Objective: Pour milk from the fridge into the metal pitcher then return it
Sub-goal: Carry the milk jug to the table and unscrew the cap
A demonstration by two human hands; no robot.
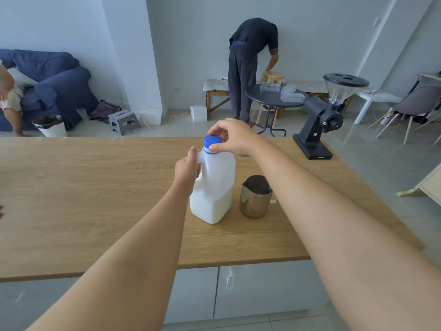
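Observation:
A translucent plastic milk jug (213, 192), less than half full of milk, stands upright on the wooden counter (95, 199). My left hand (187, 169) grips the jug's handle on its left side. My right hand (232, 137) pinches the blue cap (212, 143) on top of the jug with thumb and fingers. The metal pitcher (255, 197) stands just right of the jug, upright, its handle to the right; I cannot tell what is inside it.
A black coffee grinder (322, 120) stands at the counter's far right corner. Beyond the counter a person bends over a round dark table (274, 96). A blue sofa (52, 80) and a bin sit at the far left, chairs at the right.

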